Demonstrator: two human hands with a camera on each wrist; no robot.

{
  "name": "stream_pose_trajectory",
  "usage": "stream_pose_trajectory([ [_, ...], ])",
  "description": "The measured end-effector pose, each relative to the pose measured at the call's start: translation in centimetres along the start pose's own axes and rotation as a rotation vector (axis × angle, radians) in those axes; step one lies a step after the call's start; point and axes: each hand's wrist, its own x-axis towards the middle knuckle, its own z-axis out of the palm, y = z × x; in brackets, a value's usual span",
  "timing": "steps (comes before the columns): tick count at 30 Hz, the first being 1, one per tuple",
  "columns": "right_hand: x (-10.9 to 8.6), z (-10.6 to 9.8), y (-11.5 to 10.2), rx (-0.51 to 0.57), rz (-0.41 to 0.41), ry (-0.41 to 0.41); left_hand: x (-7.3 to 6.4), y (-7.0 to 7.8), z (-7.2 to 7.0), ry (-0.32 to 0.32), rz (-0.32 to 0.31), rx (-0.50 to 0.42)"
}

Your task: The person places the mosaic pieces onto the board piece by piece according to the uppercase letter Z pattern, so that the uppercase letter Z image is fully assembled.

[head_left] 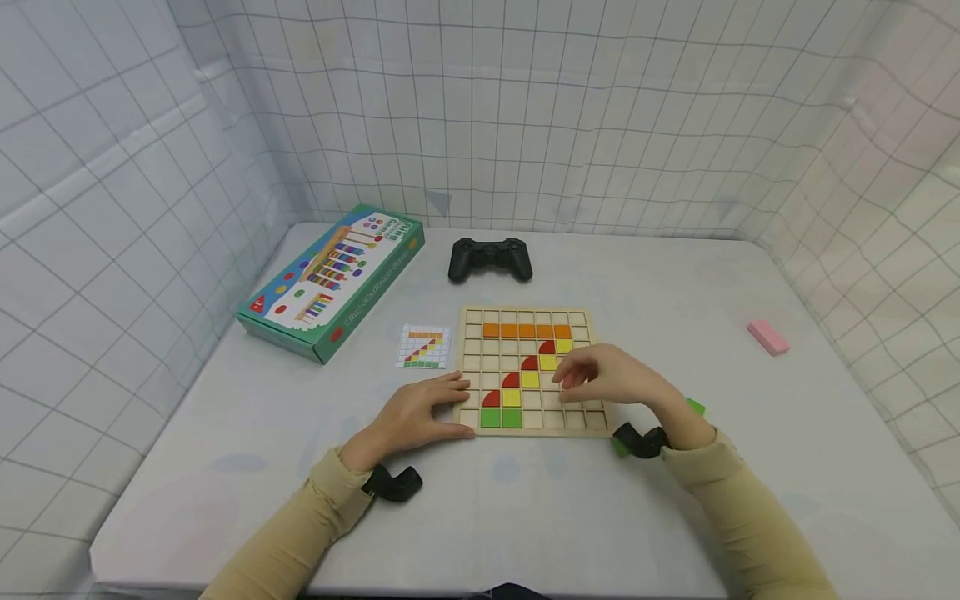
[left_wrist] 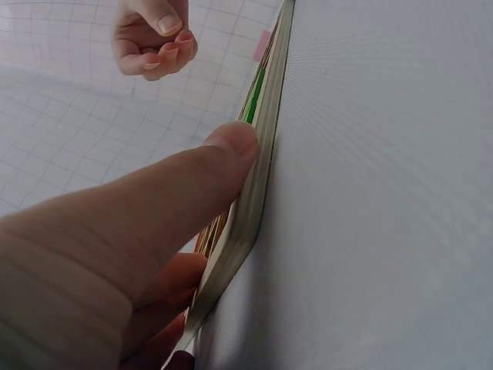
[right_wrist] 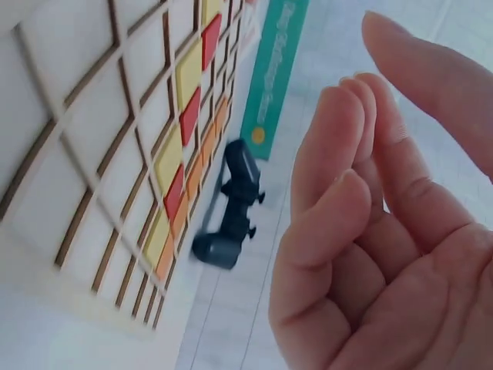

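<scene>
A wooden grid board (head_left: pixel 596 433) lies flat on the table, with an orange row near its top, a diagonal of red quarter-round and yellow square tiles, and two green tiles (head_left: pixel 501 417) at its lower left. My left hand (head_left: pixel 416 412) rests against the board's left side, its fingers extended. In the left wrist view its thumb (left_wrist: pixel 231 146) touches the board's edge. My right hand (head_left: pixel 611 375) hovers over the board's right half, thumb apart from the loosely bent fingers (right_wrist: pixel 331 139). Nothing shows between them in the right wrist view.
Left of the board lies a small pattern card (head_left: pixel 423 347). A green game box (head_left: pixel 322 354) sits at the back left and a black game controller (head_left: pixel 491 259) behind the board. Green pieces (head_left: pixel 696 407) lie near my right wrist. A pink block (head_left: pixel 768 337) lies far right.
</scene>
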Motion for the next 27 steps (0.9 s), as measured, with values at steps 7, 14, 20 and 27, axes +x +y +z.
stream_pose_trajectory([
  [7,-2.6,-1.6,1.6,0.04,0.031,0.03,0.0,0.1,0.0,0.006,0.001,-0.012],
  [14,-4.8,-2.2,2.9,0.073,0.026,0.024,0.0,0.0,0.0,0.009,0.005,-0.014],
  [20,-5.8,-2.1,3.9,0.087,0.012,0.029,0.0,-0.1,0.1,0.005,-0.001,-0.001],
  [27,-6.5,-1.7,5.1,0.111,0.027,0.024,0.0,-0.1,0.1,0.003,-0.003,0.004],
])
